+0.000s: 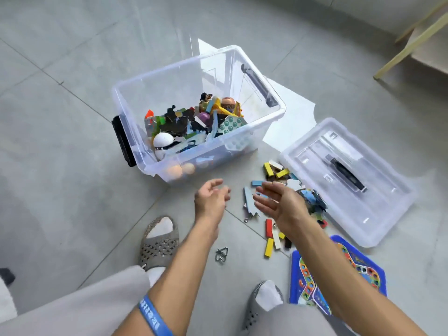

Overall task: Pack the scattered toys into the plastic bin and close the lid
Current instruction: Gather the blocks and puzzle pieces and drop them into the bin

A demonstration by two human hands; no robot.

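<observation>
The plastic bin (pixel 264 122) stands uncovered on the tiled floor, partly filled with mixed toys. Its lid (pixel 378 212) lies flat on the floor to the right, apart from the bin. Between bin and lid, a heap of coloured blocks and puzzle pieces (pixel 278 173) is left unpacked; further blocks (pixel 269 247) lie nearer the feet, a metal wire puzzle (pixel 221 254) lies between the sandals, and a blue game board (pixel 339 270) lies beside the lid.

The left hand (pixel 211 198) is held above the floor with fingers loosely curled; nothing is gripped. The right hand (pixel 282 202) is held over the heap with fingers extended and relaxed; nothing is held.

Probable faults:
- Small flat pieces are likely to be dropped if a large handful is scooped with relaxed fingers.
- The wire puzzle may be overlooked, being set apart from the main heap.
- The game board may not lie flat on the uneven contents; the lid could then be prevented from seating.
- Blocks under the right forearm may be scattered by a careless sweep.
</observation>
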